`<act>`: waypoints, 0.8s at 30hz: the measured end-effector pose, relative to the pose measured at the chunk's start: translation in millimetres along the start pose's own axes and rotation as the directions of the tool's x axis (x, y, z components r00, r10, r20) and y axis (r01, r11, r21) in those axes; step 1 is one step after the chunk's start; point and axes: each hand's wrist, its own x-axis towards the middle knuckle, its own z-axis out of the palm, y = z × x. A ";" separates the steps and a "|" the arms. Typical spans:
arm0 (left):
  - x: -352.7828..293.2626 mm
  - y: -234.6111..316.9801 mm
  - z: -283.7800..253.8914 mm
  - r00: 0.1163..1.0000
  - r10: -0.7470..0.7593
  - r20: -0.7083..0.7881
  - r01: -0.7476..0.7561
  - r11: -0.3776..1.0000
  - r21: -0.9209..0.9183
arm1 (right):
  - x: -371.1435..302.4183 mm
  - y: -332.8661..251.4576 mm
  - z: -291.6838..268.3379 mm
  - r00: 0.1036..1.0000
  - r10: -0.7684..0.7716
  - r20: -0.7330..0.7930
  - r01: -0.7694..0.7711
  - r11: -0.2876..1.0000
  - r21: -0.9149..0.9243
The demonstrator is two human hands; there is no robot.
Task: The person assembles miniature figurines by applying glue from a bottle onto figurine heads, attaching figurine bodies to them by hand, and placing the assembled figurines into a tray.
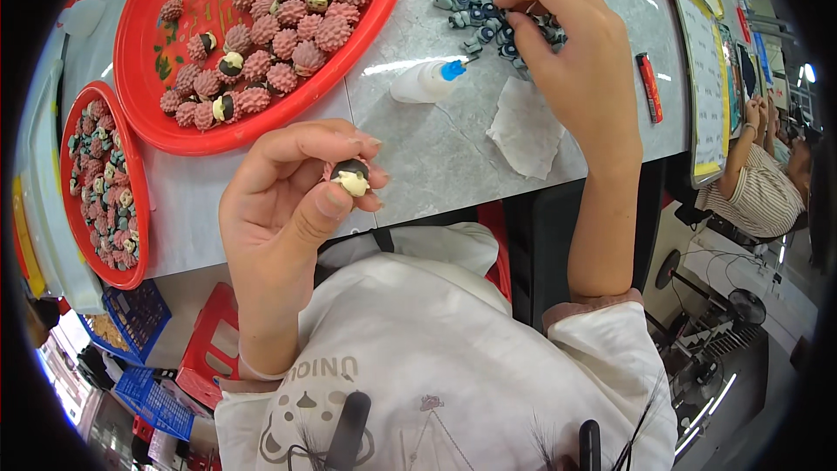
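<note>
My left hand (283,201) pinches a small doll head (353,180) between thumb and fingers. The head has a cream face, dark hair and some bumpy pink behind it. My right hand (567,52) reaches over a pile of small grey-green figure parts (471,13) at the back of the table. Its thumb and index finger are bent close together at the pile's edge; whatever lies between the tips is too small to make out. A white squeeze bottle (420,84) with a blue tip stands between my hands, beside a crumpled white tissue (525,129).
A large red tray (253,138) holds many pink bumpy pieces, some with faces. At the far left sits a smaller red tray (138,209) of mixed pink and grey-green pieces. A red tube (649,87) lies right of my right hand. Another person (754,183) sits beyond the right side.
</note>
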 end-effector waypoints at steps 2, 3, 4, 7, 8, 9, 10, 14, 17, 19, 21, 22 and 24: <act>0.5 0.3 -0.1 1.000 -0.003 0.005 0.003 1.000 -0.004 | 1.0 0.8 2.0 1.000 0.000 0.008 0.000 1.000 0.003; 0.8 1.0 0.3 1.000 -0.005 0.004 0.005 1.000 -0.005 | 0.9 2.3 3.4 1.000 -0.012 -0.010 0.012 1.000 -0.016; 0.3 1.3 0.4 1.000 -0.007 0.002 0.007 1.000 -0.005 | 0.5 2.9 4.1 0.999 -0.025 -0.029 0.024 0.999 -0.035; -1.3 1.8 -0.7 1.000 -0.014 0.003 0.014 1.000 -0.004 | -0.1 0.3 2.9 0.999 -0.036 -0.033 0.036 0.999 -0.009; -1.6 1.4 -1.4 1.000 -0.014 0.001 0.014 1.000 -0.004 | 1.1 -3.8 1.8 0.999 -0.036 -0.032 0.036 0.999 -0.008; -1.7 0.9 -2.3 1.000 -0.013 0.005 0.013 1.000 -0.001 | 3.7 -10.0 0.0 0.999 -0.033 -0.006 0.033 0.999 0.022; -1.8 0.4 -2.6 1.000 -0.011 0.008 0.011 1.000 0.002 | 5.2 -13.2 -0.8 0.999 -0.031 0.021 0.030 0.998 0.051; -3.2 2.6 -1.5 1.000 -0.011 0.002 0.011 1.000 0.007 | 3.7 -10.6 -3.1 0.997 -0.073 -0.034 0.074 0.997 0.027; -5.3 4.1 -1.5 1.000 -0.017 -0.004 0.017 1.000 -0.009 | -8.4 -18.5 -15.2 0.970 0.240 -0.031 -0.149 0.697 0.701; -6.1 3.1 -1.7 1.000 0.000 0.016 0.001 0.996 -0.090 | -19.5 -19.7 -24.4 0.975 0.212 0.066 -0.178 0.565 0.806; -7.7 2.6 -0.8 0.999 -0.023 0.030 0.025 0.998 -0.062 | -27.0 -22.0 -24.2 0.983 0.113 0.148 -0.182 0.426 0.886; -7.2 2.8 1.2 0.997 -0.047 0.054 0.049 0.998 -0.032 | -30.9 -23.3 -24.1 0.981 0.120 0.151 -0.188 0.424 0.886; -3.7 1.3 4.3 0.995 -0.048 0.090 0.053 0.997 -0.055 | -38.5 -26.7 -24.5 0.969 0.094 0.227 -0.243 0.239 0.940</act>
